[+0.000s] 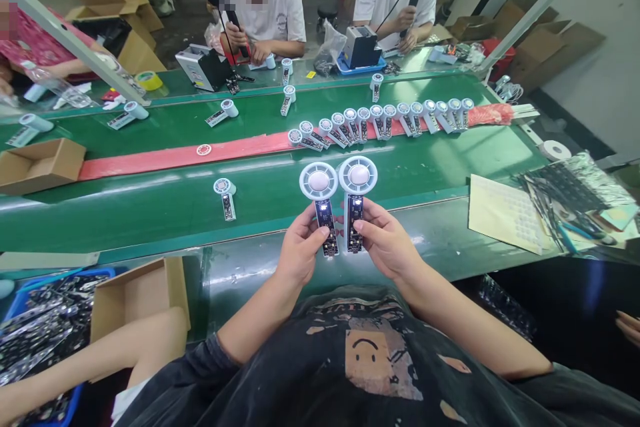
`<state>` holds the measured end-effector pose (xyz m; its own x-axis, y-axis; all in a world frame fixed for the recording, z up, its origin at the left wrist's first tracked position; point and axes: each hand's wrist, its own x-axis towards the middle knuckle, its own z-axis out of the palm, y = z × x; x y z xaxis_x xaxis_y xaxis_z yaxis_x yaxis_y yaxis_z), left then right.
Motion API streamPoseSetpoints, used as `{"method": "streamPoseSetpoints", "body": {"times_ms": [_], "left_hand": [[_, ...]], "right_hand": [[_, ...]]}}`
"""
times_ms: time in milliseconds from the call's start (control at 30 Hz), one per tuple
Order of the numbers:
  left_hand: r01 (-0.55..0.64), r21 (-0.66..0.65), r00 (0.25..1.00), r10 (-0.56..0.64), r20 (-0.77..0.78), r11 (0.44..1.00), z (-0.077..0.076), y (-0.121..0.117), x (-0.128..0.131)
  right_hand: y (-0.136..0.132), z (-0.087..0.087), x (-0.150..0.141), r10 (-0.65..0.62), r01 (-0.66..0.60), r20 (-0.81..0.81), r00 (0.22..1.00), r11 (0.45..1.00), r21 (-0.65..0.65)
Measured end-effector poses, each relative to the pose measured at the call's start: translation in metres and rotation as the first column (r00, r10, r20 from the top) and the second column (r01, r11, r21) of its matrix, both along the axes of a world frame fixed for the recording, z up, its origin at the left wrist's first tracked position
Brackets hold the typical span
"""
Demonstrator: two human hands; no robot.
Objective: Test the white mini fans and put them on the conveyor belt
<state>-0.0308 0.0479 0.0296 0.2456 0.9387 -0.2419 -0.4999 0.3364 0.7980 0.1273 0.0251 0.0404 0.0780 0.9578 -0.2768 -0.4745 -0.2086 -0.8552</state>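
My left hand (306, 243) is closed around the handle of one small handheld fan (319, 181). A second handheld fan (358, 175) is gripped in my right hand (383, 237). Both fans stand upright side by side, their round light-blue heads almost touching. Each handle has its circuit board exposed toward me, with a lit spot near the top, and my thumbs press on the boards. Beyond them, a row of similar fans (350, 121) leans along a red strip (240, 150). Another fan (225, 199) lies to the left on the green conveyor belt (270, 193).
An open cardboard box (43, 163) sits at the belt's left end. At lower left are another carton (140, 300) and a blue bin (107, 273) of circuit boards beside someone's arm. Cardboard and tools (565, 230) lie at right. Co-workers sit across the belt.
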Motion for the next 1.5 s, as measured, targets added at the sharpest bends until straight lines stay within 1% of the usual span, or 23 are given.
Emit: {"method": "streamPoseSetpoints", "body": {"times_ms": [167, 400, 600, 867, 1167, 1400, 1500], "left_hand": [[-0.019, -0.021, 1.000, 0.018, -0.013, 1.000, -0.001, 0.001, 0.002], [0.001, 0.007, 0.999, -0.001, -0.042, 1.000, 0.001, 0.002, 0.003], [0.035, 0.030, 0.999, -0.034, -0.003, 0.999, 0.002, 0.003, 0.002], [0.041, 0.024, 0.999, -0.041, 0.017, 0.999, -0.001, 0.005, 0.004], [0.035, 0.040, 0.999, -0.035, 0.004, 0.999, -0.002, 0.005, 0.002], [0.042, 0.038, 0.999, -0.041, -0.020, 0.998, -0.007, 0.005, 0.002], [0.057, 0.033, 0.998, -0.057, 0.004, 0.998, -0.008, 0.005, 0.002]], "right_hand": [[0.002, 0.002, -0.001, -0.007, 0.007, -0.001, 1.000, 1.000, -0.012], [0.004, 0.000, -0.002, -0.040, 0.040, 0.010, 0.999, 0.999, -0.020], [0.004, 0.002, -0.002, -0.058, 0.056, -0.041, 0.997, 0.998, -0.036], [0.002, 0.003, -0.002, -0.038, 0.038, -0.020, 0.999, 0.999, -0.021], [0.004, 0.004, -0.005, -0.054, 0.054, -0.006, 0.999, 0.998, -0.033], [0.004, 0.005, -0.006, -0.123, 0.123, -0.001, 0.992, 0.991, -0.058], [0.003, 0.005, -0.005, -0.093, 0.093, -0.001, 0.996, 0.994, -0.051]]}}
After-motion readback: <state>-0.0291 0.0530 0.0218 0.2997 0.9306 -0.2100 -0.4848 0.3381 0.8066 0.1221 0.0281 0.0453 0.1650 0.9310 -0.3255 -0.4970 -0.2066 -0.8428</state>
